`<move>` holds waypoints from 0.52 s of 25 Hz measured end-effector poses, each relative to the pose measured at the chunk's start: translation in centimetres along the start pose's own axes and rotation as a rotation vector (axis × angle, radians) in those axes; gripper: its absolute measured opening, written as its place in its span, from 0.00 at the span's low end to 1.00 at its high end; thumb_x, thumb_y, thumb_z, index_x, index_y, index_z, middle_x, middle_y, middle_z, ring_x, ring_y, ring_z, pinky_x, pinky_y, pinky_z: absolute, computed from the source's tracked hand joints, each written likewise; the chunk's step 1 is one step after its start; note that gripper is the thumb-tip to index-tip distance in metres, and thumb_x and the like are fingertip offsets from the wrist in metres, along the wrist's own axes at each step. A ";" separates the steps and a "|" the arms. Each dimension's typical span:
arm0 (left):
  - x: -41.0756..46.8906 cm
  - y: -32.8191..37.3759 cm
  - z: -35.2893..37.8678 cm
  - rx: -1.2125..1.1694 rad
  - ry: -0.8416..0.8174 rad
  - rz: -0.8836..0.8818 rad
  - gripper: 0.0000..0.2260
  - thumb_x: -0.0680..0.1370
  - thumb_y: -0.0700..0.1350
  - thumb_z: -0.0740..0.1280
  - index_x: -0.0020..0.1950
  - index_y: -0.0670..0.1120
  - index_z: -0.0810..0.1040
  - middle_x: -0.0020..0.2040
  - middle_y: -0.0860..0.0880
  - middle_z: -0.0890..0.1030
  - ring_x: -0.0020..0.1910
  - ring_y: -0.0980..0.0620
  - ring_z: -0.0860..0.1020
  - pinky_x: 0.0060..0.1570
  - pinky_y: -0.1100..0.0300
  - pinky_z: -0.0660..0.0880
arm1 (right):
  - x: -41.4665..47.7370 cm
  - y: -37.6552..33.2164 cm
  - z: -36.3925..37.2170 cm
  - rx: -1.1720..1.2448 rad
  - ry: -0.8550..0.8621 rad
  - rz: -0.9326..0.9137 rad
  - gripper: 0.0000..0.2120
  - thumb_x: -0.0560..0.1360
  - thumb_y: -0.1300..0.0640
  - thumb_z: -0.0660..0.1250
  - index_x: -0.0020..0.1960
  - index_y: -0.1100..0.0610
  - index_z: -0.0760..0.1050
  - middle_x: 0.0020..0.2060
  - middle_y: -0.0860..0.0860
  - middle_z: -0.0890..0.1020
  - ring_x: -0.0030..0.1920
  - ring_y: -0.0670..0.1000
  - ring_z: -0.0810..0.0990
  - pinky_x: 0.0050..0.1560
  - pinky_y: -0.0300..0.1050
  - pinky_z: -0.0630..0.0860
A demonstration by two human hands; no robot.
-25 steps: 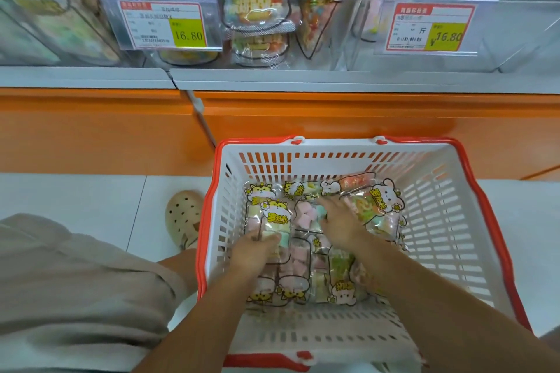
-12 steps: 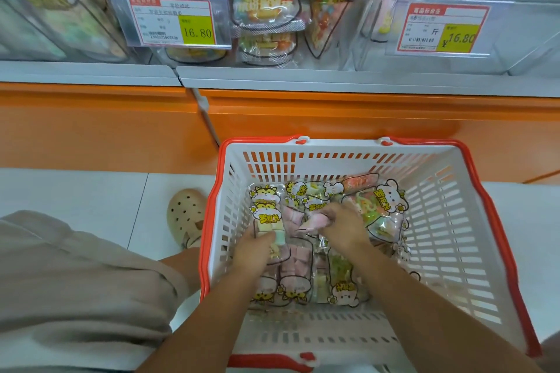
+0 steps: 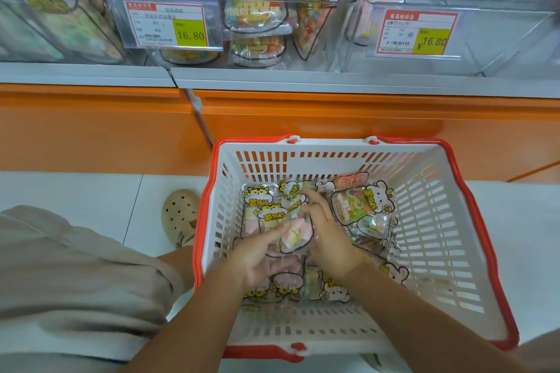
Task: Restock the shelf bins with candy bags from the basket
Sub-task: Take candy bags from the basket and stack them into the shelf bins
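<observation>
The white, red-rimmed basket (image 3: pixel 424 191) stands on the floor (image 3: pixel 91 197) against the orange shelf base (image 3: pixel 91 130), with free room along its right wall. Inside it, the left hand (image 3: pixel 257 260) and right hand (image 3: pixel 327 236) together grasp a clear candy bag (image 3: pixel 295 233) of pink, yellow and white sweets, held just above the pile of bags (image 3: pixel 357 209).

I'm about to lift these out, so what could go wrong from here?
The left hand and right hand both grip one pastel candy bag atop a loose pile in the basket; neighbouring bags may snag and drop. Price tag holders front the shelf bins above; a lifted bag might catch on one.
</observation>
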State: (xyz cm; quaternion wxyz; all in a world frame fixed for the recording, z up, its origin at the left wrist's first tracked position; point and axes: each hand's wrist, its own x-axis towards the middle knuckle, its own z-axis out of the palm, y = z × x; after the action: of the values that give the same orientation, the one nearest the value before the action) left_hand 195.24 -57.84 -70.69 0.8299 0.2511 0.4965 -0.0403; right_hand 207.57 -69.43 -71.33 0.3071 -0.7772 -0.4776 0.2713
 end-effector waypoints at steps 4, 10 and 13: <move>0.4 0.3 -0.1 -0.093 0.055 0.076 0.23 0.71 0.43 0.75 0.65 0.42 0.76 0.54 0.42 0.84 0.51 0.45 0.83 0.38 0.54 0.82 | 0.4 0.3 -0.3 0.012 -0.032 0.024 0.44 0.69 0.77 0.63 0.78 0.49 0.54 0.78 0.42 0.42 0.69 0.42 0.60 0.53 0.56 0.77; 0.5 1.0 -0.7 0.131 0.278 0.376 0.21 0.69 0.39 0.78 0.58 0.46 0.75 0.48 0.50 0.85 0.49 0.54 0.83 0.33 0.61 0.80 | 0.7 3.2 1.1 -0.272 -0.342 0.319 0.20 0.81 0.60 0.57 0.72 0.50 0.67 0.65 0.54 0.76 0.63 0.55 0.74 0.59 0.45 0.71; 0.5 0.8 -0.7 0.159 0.292 0.450 0.18 0.70 0.37 0.77 0.55 0.48 0.76 0.47 0.50 0.85 0.40 0.60 0.84 0.33 0.59 0.81 | 0.7 2.6 2.7 -0.386 -0.441 0.282 0.27 0.76 0.44 0.62 0.72 0.53 0.63 0.65 0.52 0.73 0.66 0.56 0.69 0.62 0.51 0.67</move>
State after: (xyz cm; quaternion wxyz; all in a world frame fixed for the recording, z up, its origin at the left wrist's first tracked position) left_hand 195.18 -56.71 -71.03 0.7152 0.4226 0.5382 0.1426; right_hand 207.42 -69.13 -75.14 0.0027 -0.8021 -0.4629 0.3774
